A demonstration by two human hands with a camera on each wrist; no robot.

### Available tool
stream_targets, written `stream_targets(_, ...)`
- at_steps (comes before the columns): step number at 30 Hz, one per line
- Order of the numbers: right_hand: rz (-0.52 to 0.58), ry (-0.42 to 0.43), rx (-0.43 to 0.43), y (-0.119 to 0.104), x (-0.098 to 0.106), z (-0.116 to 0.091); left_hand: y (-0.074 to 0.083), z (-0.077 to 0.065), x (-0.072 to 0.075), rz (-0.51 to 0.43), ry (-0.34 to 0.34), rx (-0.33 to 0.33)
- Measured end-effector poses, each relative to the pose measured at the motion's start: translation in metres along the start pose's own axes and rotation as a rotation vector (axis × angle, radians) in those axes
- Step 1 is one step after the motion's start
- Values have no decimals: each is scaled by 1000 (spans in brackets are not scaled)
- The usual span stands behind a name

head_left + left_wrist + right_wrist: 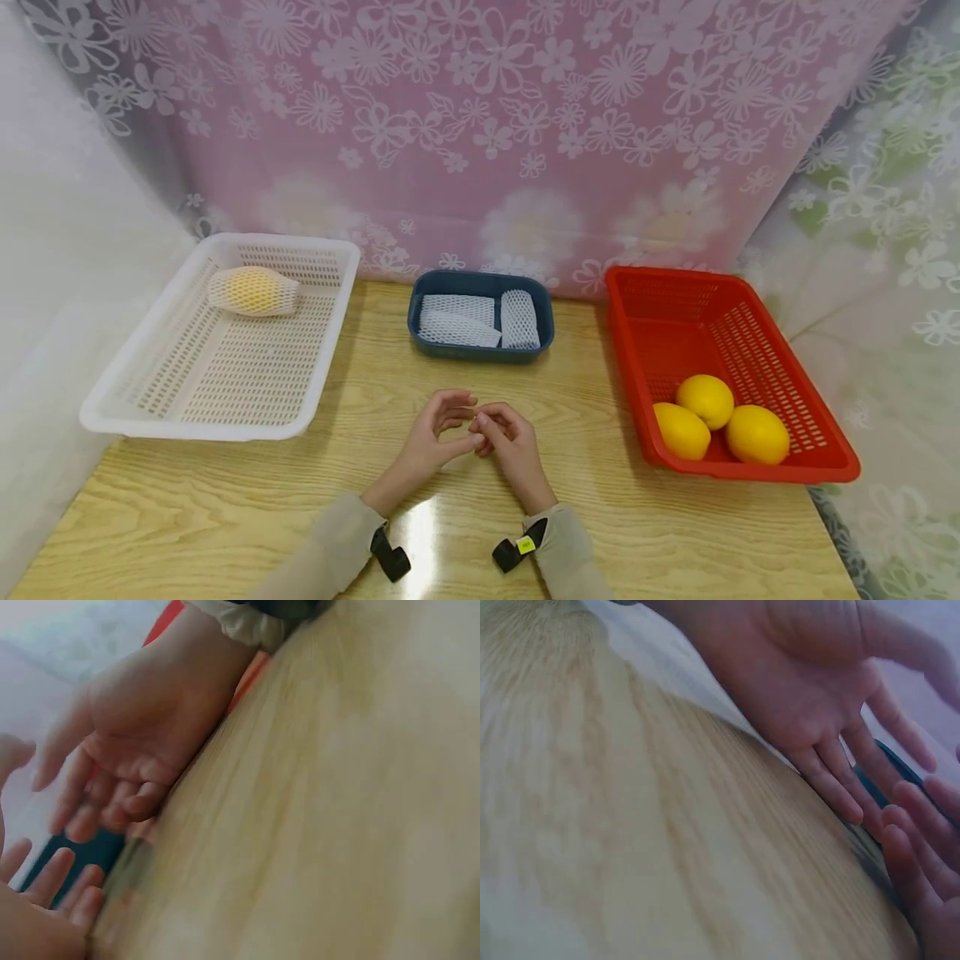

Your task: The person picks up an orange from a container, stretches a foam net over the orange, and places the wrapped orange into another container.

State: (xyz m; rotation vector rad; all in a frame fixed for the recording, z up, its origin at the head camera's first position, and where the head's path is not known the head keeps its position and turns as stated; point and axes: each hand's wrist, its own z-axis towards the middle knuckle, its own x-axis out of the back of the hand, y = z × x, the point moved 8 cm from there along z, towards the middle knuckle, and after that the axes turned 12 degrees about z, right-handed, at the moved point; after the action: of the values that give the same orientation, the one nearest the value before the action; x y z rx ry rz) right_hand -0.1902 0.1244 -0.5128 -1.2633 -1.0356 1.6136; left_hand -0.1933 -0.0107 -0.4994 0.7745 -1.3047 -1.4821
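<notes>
My left hand is over the wooden table in the middle, its fingers loosely bent and nothing in them. Close against it in the head view is my right hand, also relaxed and holding nothing. The left wrist view has the right hand's palm and part of the left hand; a gap lies between their fingers. In the right wrist view the left palm faces the right fingers. Beyond both hands stands a dark blue tray holding several white foam net sleeves.
At the left, a white basket contains a yellow fruit in a foam net. A red basket at the right holds three yellow fruits. Flowered pink cloth hangs behind the wooden table.
</notes>
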Motion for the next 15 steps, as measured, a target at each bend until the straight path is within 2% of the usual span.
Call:
stream_targets(5, 83, 113, 47, -5, 12, -1, -5, -1, -4, 38, 5, -6)
stream_targets(8, 88, 163, 51, -14, 17, -1, 2, -1, -6, 99, -27, -31)
stream_targets(12, 36, 183, 29, -39, 18, -3, 16, -2, -8, 138, -63, -43)
stream_targets(15, -23, 138, -6, -67, 19, -6, 20, -4, -8, 140, -75, -31)
